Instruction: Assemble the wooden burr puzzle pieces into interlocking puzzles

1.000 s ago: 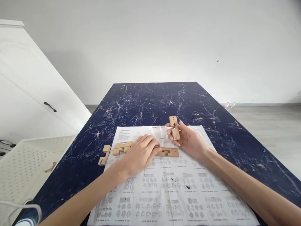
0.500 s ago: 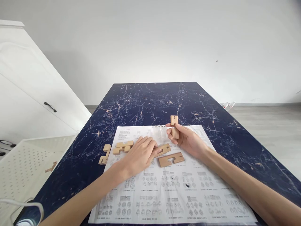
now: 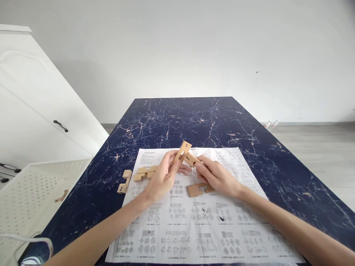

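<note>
Block marked 2 (image 3: pixel 186 146) is pinched in your L hand (image 3: pixel 164 174), thumb & fingers closed on it; your R hand (image 3: pixel 217 178) has block marked 3 (image 3: pixel 190 159), likewise closed. Both held abv printed sheet (image 3: pixel 194 231); notched block (image 3: pixel 195 190) lies there, nr R hand.

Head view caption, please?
Left hand holding a slotted tan wooden bar marked 2, right hand another marked 3, above a white printed paper sheet.

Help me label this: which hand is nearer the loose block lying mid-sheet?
Right. The right hand partly hides the block; the left hand is farther, to its left.
</note>
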A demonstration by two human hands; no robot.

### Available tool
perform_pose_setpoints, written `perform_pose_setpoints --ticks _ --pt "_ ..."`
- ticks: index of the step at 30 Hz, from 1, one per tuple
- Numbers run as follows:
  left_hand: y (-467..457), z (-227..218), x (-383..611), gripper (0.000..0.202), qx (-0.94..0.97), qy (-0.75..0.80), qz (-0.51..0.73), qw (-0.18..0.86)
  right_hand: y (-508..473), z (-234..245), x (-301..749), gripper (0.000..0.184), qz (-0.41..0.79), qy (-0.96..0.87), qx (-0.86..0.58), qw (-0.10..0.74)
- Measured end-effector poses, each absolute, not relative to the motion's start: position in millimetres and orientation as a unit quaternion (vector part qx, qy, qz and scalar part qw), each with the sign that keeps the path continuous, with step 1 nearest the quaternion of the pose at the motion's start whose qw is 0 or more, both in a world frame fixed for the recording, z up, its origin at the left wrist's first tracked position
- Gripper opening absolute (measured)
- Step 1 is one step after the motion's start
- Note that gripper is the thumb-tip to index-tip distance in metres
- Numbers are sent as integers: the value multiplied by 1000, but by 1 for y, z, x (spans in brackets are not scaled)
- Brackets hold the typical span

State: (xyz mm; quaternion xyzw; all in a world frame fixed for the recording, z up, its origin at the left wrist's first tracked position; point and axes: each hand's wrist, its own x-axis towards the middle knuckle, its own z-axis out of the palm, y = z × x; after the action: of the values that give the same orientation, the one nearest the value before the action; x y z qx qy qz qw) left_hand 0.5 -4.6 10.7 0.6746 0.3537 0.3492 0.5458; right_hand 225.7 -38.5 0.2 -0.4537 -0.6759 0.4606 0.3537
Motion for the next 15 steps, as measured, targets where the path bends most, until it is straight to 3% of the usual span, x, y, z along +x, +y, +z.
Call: perform_pose_setpoints --ticks 7,15 --pt "-14 5 1 42 737 349 349 462 -39 -1 221 38 390 -696 -493 346" --pt "-11 -3 -5 49 815 341 340 323 -43 3 217 40 391 -689 -505 342"
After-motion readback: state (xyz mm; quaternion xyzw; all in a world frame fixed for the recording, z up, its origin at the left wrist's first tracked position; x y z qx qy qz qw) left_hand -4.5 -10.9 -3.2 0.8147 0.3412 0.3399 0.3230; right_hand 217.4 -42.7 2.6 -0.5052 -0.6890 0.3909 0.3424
